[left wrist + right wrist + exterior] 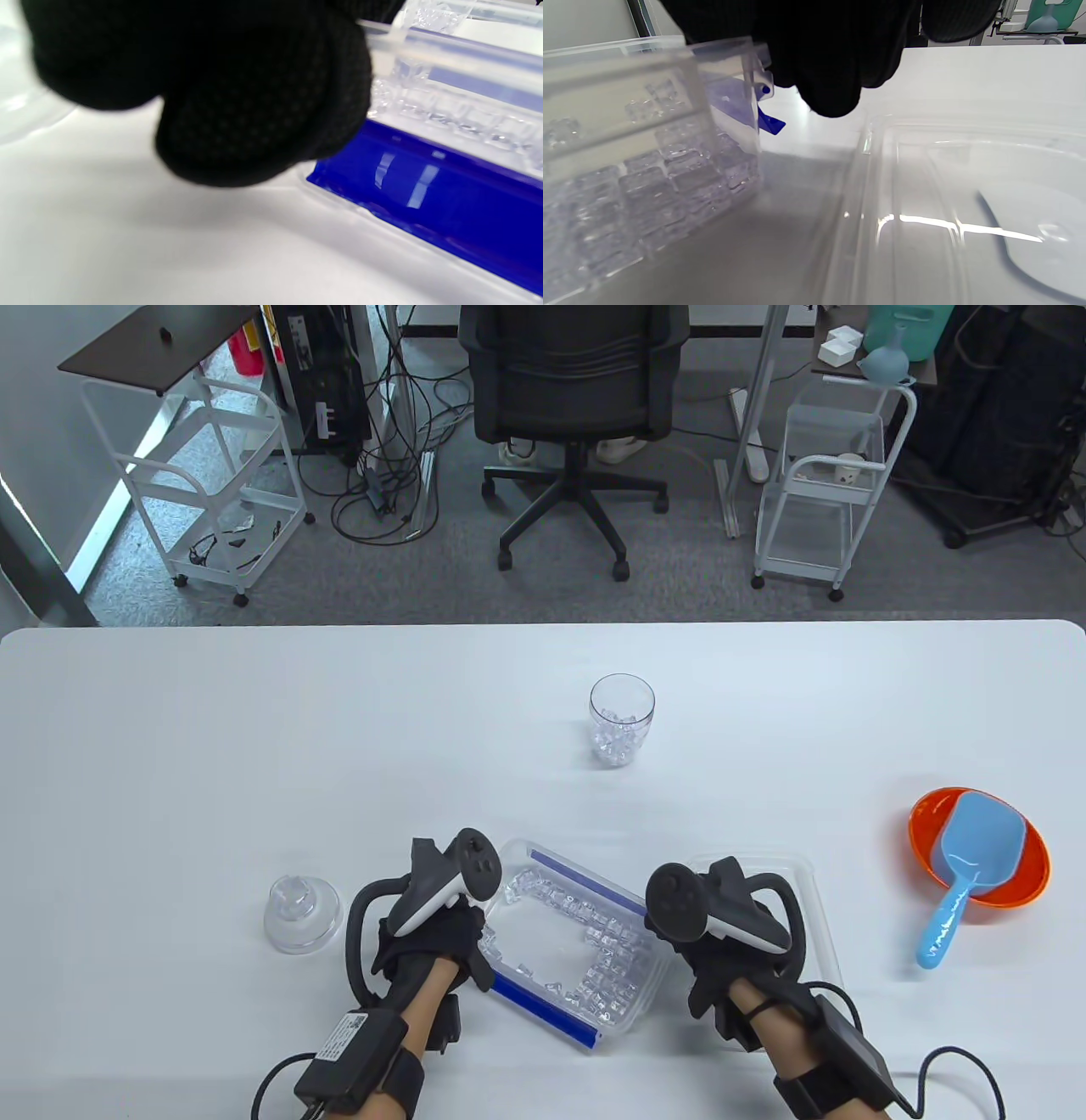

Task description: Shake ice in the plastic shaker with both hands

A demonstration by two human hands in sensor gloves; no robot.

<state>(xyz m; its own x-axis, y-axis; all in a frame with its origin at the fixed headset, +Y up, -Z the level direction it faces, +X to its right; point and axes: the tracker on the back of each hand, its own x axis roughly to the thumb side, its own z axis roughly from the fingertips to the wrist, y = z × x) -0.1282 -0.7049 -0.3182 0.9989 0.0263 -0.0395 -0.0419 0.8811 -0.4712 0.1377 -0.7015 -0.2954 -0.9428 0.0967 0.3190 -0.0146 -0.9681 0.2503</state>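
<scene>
The plastic shaker (622, 719) stands upright on the worktop (254, 746), well beyond both hands toward the far edge, with ice cubes filling its lower part and its mouth uncovered. Its domed lid (300, 913) sits separately just to the outside of the left hand (437, 937). Both hands are at the ice container (570, 946), a clear box with blue latches near the front edge. The left hand has its fingers curled over the container's left rim, gripping it; the left wrist view shows a gloved fingertip against the rim above the blue latch (445, 199). The right hand (721, 959) is at the container's right end; the right wrist view shows its fingers over the corner, but whether they grip or only touch cannot be determined. The container's clear lid (797, 899) lies flat beneath and beside the right hand. Key relation: the shaker lies forward of the gap between the hands, slightly closer to the right hand, its long axis vertical, while the domed lid is within reach of the left hand only. Judgement: capping comes before shaking.
</scene>
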